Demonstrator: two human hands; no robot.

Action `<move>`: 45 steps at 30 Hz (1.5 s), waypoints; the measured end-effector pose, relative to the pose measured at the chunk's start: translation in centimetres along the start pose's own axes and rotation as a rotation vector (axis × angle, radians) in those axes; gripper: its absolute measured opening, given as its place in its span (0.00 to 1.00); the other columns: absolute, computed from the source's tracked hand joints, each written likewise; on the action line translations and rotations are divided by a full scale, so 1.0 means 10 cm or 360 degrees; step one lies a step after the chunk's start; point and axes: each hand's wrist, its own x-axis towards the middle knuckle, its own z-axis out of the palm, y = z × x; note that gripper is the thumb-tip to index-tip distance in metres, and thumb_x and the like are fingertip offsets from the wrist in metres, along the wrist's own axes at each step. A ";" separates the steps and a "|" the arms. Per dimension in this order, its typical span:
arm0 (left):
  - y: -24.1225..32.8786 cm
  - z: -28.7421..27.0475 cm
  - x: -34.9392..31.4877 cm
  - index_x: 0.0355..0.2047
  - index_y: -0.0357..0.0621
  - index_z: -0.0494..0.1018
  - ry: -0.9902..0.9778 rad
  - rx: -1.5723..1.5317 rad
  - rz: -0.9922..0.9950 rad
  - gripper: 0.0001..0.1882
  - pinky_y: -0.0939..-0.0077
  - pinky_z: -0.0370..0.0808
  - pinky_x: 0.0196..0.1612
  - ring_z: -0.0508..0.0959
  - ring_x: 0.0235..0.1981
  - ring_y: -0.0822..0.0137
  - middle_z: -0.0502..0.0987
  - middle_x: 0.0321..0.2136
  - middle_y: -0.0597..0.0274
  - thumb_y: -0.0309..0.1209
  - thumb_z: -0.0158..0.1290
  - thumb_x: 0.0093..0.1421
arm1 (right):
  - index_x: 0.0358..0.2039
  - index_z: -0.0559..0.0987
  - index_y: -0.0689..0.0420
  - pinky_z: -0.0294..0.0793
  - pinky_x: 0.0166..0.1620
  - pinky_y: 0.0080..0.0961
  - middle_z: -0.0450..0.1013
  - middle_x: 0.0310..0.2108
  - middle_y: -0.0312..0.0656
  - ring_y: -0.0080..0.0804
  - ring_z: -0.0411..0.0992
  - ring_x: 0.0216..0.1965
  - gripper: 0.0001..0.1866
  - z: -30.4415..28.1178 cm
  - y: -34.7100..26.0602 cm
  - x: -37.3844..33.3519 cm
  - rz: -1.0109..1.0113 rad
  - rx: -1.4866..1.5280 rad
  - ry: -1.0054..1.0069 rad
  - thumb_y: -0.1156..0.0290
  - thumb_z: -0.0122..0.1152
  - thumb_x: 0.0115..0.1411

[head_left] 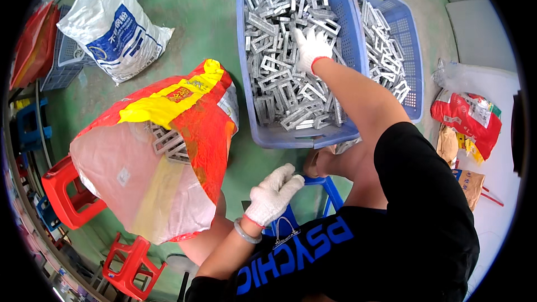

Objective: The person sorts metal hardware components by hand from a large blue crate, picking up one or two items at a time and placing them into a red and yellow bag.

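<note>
My right hand, in a white knit glove with a red cuff, reaches into a blue plastic basket. Its fingers are spread over a heap of small rectangular metal frames and seem to touch the top ones. My left hand, gloved the same way, hovers before my body near a blue stool. Its fingers stretch out loosely, slightly apart, with nothing visible in them. Left of it lies a large red and yellow woven sack, its mouth wide and facing me. Several metal frames show inside the sack.
A second blue basket of metal frames stands against the first one's right side. At the far left sits a full white sack. Red stools stand at the lower left. A red package lies at the right.
</note>
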 end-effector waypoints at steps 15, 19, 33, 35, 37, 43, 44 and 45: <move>-0.18 0.09 0.11 0.58 0.26 0.65 0.0023 -0.0700 -0.0074 0.27 0.79 0.75 0.46 0.77 0.40 0.73 0.78 0.43 0.56 0.29 0.58 0.63 | 0.60 0.71 0.36 0.75 0.54 0.44 0.67 0.57 0.46 0.52 0.70 0.55 0.36 0.11 0.06 0.58 -0.0125 -0.0165 -0.0363 0.69 0.66 0.49; -0.18 0.10 0.11 0.58 0.25 0.65 0.0041 -0.0739 -0.0061 0.27 0.79 0.75 0.45 0.77 0.39 0.73 0.78 0.43 0.56 0.29 0.58 0.63 | 0.54 0.76 0.41 0.73 0.54 0.45 0.71 0.54 0.48 0.52 0.72 0.53 0.19 0.56 0.25 0.70 0.0077 -0.0052 -0.0148 0.65 0.54 0.61; -0.10 0.09 0.11 0.56 0.27 0.67 0.0002 -0.0776 -0.0164 0.26 0.79 0.77 0.43 0.77 0.39 0.73 0.77 0.43 0.57 0.32 0.58 0.63 | 0.62 0.66 0.41 0.71 0.55 0.49 0.60 0.59 0.51 0.57 0.65 0.57 0.34 0.41 0.14 -0.07 -0.0350 -0.0191 -0.0207 0.73 0.59 0.54; -0.10 0.10 0.11 0.57 0.27 0.67 0.0002 -0.0818 -0.0184 0.26 0.78 0.78 0.43 0.77 0.39 0.73 0.77 0.43 0.57 0.32 0.58 0.63 | 0.64 0.64 0.41 0.67 0.58 0.55 0.53 0.64 0.52 0.65 0.57 0.62 0.41 0.37 0.01 -0.05 -0.0266 -0.0305 -0.0401 0.69 0.66 0.48; -0.10 0.10 0.11 0.57 0.28 0.67 -0.0003 -0.0855 -0.0199 0.26 0.78 0.78 0.43 0.77 0.39 0.73 0.77 0.42 0.57 0.32 0.58 0.63 | 0.66 0.61 0.40 0.64 0.60 0.59 0.49 0.67 0.53 0.70 0.52 0.65 0.47 0.27 -0.04 -0.06 -0.0225 -0.0319 -0.0530 0.66 0.71 0.44; -0.15 0.13 0.14 0.57 0.27 0.66 -0.0023 -0.0936 -0.0186 0.27 0.77 0.78 0.44 0.77 0.40 0.72 0.77 0.43 0.57 0.33 0.58 0.63 | 0.68 0.57 0.37 0.64 0.58 0.62 0.47 0.68 0.50 0.68 0.50 0.66 0.56 0.24 -0.13 -0.22 -0.0094 -0.0215 -0.0355 0.62 0.79 0.38; -0.13 0.12 0.12 0.57 0.27 0.66 -0.0020 -0.0887 -0.0200 0.27 0.77 0.78 0.44 0.77 0.40 0.72 0.77 0.43 0.57 0.33 0.58 0.63 | 0.67 0.59 0.38 0.66 0.57 0.63 0.51 0.65 0.51 0.67 0.53 0.65 0.48 0.33 -0.13 -0.23 -0.0084 -0.0282 -0.0237 0.67 0.73 0.45; -0.09 0.10 0.12 0.57 0.27 0.66 -0.0012 -0.0838 -0.0207 0.27 0.77 0.78 0.45 0.77 0.40 0.72 0.76 0.43 0.57 0.33 0.58 0.63 | 0.66 0.60 0.39 0.67 0.56 0.61 0.52 0.64 0.51 0.67 0.54 0.63 0.45 0.42 -0.11 -0.20 -0.0117 -0.0288 -0.0178 0.69 0.69 0.48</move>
